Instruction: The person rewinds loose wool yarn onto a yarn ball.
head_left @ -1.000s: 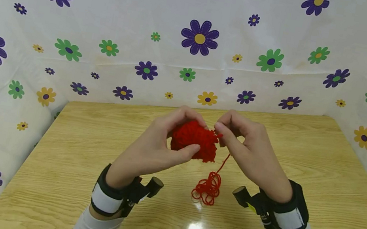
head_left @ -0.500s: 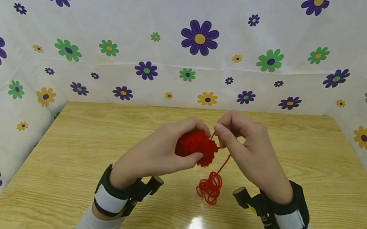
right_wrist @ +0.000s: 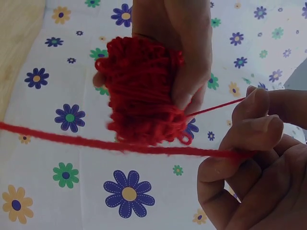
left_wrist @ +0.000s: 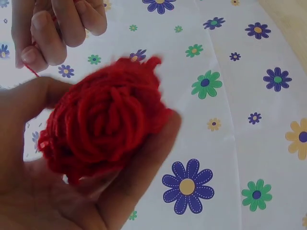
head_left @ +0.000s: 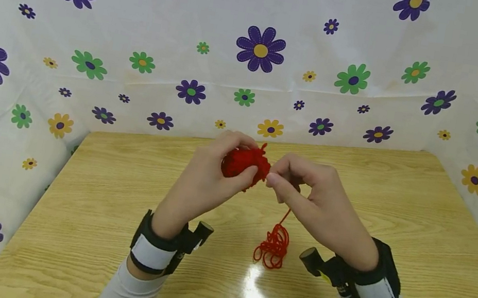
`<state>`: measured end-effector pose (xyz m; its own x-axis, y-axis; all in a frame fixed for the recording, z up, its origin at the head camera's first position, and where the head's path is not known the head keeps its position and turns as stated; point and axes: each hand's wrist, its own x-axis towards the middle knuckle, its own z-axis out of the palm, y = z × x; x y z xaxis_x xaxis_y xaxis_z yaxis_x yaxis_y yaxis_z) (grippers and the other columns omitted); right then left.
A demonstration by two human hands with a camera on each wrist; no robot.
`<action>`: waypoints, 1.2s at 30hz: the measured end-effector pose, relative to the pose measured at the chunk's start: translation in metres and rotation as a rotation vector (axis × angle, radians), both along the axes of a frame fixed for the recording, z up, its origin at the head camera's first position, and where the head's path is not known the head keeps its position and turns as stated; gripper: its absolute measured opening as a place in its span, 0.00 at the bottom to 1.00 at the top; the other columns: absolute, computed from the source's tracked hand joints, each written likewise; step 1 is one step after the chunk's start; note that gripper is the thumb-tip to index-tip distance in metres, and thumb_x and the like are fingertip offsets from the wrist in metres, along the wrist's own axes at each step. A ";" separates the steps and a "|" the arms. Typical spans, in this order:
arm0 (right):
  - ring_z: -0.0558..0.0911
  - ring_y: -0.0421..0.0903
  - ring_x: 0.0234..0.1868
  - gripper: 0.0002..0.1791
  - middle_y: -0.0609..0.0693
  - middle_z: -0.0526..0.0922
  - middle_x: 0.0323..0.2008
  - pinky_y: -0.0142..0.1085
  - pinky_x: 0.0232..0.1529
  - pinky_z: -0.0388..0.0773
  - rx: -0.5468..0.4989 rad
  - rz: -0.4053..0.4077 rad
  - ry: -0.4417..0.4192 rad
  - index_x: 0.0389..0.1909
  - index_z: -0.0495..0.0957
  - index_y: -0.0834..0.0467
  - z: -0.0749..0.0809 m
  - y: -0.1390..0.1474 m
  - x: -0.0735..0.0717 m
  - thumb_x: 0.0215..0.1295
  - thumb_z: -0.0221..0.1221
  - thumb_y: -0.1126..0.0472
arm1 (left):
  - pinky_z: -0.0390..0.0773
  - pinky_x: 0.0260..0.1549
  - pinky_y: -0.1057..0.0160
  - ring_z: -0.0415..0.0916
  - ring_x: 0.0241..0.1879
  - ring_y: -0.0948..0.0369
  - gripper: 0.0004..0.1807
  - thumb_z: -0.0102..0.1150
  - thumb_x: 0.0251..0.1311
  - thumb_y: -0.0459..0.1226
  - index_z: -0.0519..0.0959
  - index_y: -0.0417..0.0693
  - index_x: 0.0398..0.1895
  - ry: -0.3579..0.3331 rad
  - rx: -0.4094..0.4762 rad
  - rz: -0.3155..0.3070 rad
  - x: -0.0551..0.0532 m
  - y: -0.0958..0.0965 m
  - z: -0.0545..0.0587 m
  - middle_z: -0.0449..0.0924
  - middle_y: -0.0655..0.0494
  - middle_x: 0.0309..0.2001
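Observation:
A ball of red yarn is held above the table in my left hand, thumb on one side and fingers round the other. In the left wrist view the wound end of the yarn ball faces the camera. My right hand is close on its right, pinching the yarn strand between thumb and forefinger. The right wrist view shows a taut strand from the ball to these fingertips, and a second length of yarn running out from the curled fingers. Below, a loose heap of yarn loops lies on the table.
The wooden table stretches out on both sides of the hands. A white cloth printed with flowers stands behind it and at both sides. Each wrist wears a black strap with a small camera mount.
My left hand dipped with the yarn ball, then rose and turned it, now slightly further left and higher. The right hand shifted a little left and down, keeping the strand. The loose loops shifted slightly.

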<state>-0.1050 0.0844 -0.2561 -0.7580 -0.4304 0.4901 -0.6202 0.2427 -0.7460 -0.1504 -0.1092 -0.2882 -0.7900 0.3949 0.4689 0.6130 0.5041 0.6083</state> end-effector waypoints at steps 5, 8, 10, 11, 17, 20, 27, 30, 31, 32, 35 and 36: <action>0.69 0.38 0.21 0.03 0.46 0.68 0.18 0.34 0.18 0.66 0.011 0.006 0.003 0.29 0.73 0.58 0.000 0.000 0.000 0.60 0.53 0.68 | 0.78 0.30 0.64 0.70 0.40 0.61 0.16 0.57 0.52 0.31 0.69 0.43 0.44 -0.051 0.213 0.031 0.010 0.001 0.018 0.71 0.54 0.41; 0.69 0.38 0.21 0.03 0.46 0.69 0.18 0.34 0.18 0.66 0.016 0.009 0.009 0.29 0.73 0.58 0.000 0.000 0.000 0.60 0.53 0.68 | 0.78 0.32 0.58 0.71 0.43 0.55 0.16 0.54 0.52 0.28 0.65 0.37 0.45 -0.133 0.410 -0.027 0.015 0.001 0.027 0.70 0.48 0.43; 0.69 0.38 0.21 0.03 0.45 0.69 0.18 0.34 0.18 0.66 0.016 0.010 0.008 0.29 0.73 0.58 0.000 0.000 0.000 0.60 0.53 0.67 | 0.78 0.33 0.56 0.70 0.44 0.53 0.16 0.52 0.52 0.27 0.63 0.37 0.45 -0.187 0.530 -0.059 0.015 0.000 0.029 0.69 0.46 0.44; 0.69 0.38 0.21 0.03 0.45 0.69 0.18 0.34 0.18 0.66 0.012 0.012 0.004 0.29 0.73 0.58 -0.001 0.000 0.000 0.60 0.53 0.67 | 0.77 0.34 0.54 0.69 0.45 0.51 0.17 0.52 0.52 0.27 0.63 0.37 0.45 -0.208 0.588 -0.073 0.015 -0.002 0.030 0.69 0.44 0.44; 0.69 0.38 0.21 0.02 0.46 0.69 0.18 0.35 0.18 0.65 0.002 0.037 -0.018 0.29 0.74 0.59 -0.001 0.000 0.000 0.60 0.54 0.66 | 0.74 0.41 0.51 0.67 0.49 0.47 0.17 0.52 0.53 0.27 0.62 0.44 0.45 -0.259 0.812 -0.129 0.007 -0.010 0.022 0.65 0.41 0.48; 0.69 0.38 0.21 0.02 0.46 0.69 0.18 0.34 0.18 0.65 0.005 0.042 -0.021 0.29 0.74 0.59 -0.002 0.000 -0.001 0.60 0.54 0.66 | 0.73 0.43 0.50 0.66 0.50 0.46 0.17 0.51 0.54 0.27 0.62 0.45 0.46 -0.284 0.866 -0.176 0.004 -0.012 0.018 0.65 0.40 0.50; 0.69 0.39 0.22 0.05 0.46 0.68 0.18 0.33 0.17 0.63 -0.004 -0.002 -0.008 0.28 0.73 0.57 -0.001 0.006 -0.002 0.61 0.52 0.68 | 0.72 0.43 0.49 0.65 0.51 0.43 0.16 0.49 0.54 0.26 0.62 0.44 0.45 -0.339 0.861 -0.261 0.002 -0.017 0.018 0.64 0.38 0.50; 0.69 0.39 0.22 0.05 0.47 0.68 0.18 0.34 0.17 0.63 -0.008 -0.010 -0.009 0.28 0.73 0.57 -0.001 0.008 -0.003 0.61 0.52 0.68 | 0.73 0.42 0.49 0.65 0.50 0.43 0.15 0.49 0.55 0.27 0.62 0.43 0.45 -0.360 0.849 -0.289 0.001 -0.017 0.019 0.65 0.37 0.49; 0.69 0.40 0.22 0.05 0.47 0.68 0.18 0.34 0.18 0.63 -0.008 -0.010 -0.011 0.28 0.73 0.57 -0.001 0.009 -0.004 0.61 0.52 0.68 | 0.73 0.42 0.49 0.65 0.50 0.43 0.15 0.49 0.55 0.28 0.62 0.43 0.45 -0.365 0.848 -0.296 0.001 -0.017 0.018 0.65 0.37 0.49; 0.69 0.40 0.22 0.05 0.47 0.68 0.18 0.34 0.17 0.63 -0.004 -0.012 -0.010 0.28 0.73 0.57 -0.001 0.009 -0.004 0.61 0.52 0.68 | 0.73 0.42 0.49 0.65 0.50 0.43 0.15 0.49 0.56 0.28 0.62 0.43 0.45 -0.368 0.849 -0.302 0.001 -0.017 0.018 0.65 0.37 0.49; 0.69 0.40 0.22 0.05 0.47 0.68 0.18 0.34 0.18 0.64 -0.008 0.000 -0.014 0.28 0.73 0.58 -0.001 0.008 -0.004 0.61 0.52 0.69 | 0.72 0.43 0.49 0.65 0.51 0.43 0.15 0.49 0.57 0.29 0.62 0.43 0.46 -0.368 0.866 -0.306 0.000 -0.017 0.018 0.64 0.37 0.50; 0.69 0.40 0.22 0.05 0.47 0.68 0.18 0.34 0.18 0.64 -0.009 0.007 -0.019 0.28 0.73 0.57 -0.001 0.007 -0.004 0.60 0.52 0.69 | 0.72 0.44 0.50 0.64 0.51 0.43 0.15 0.49 0.57 0.29 0.62 0.43 0.47 -0.365 0.876 -0.300 0.001 -0.017 0.018 0.64 0.37 0.50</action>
<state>-0.1087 0.0916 -0.2574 -0.7642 -0.4310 0.4798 -0.6076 0.2319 -0.7596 -0.1496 -0.1263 -0.2702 -0.8682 0.2324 0.4385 0.3428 -0.3581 0.8685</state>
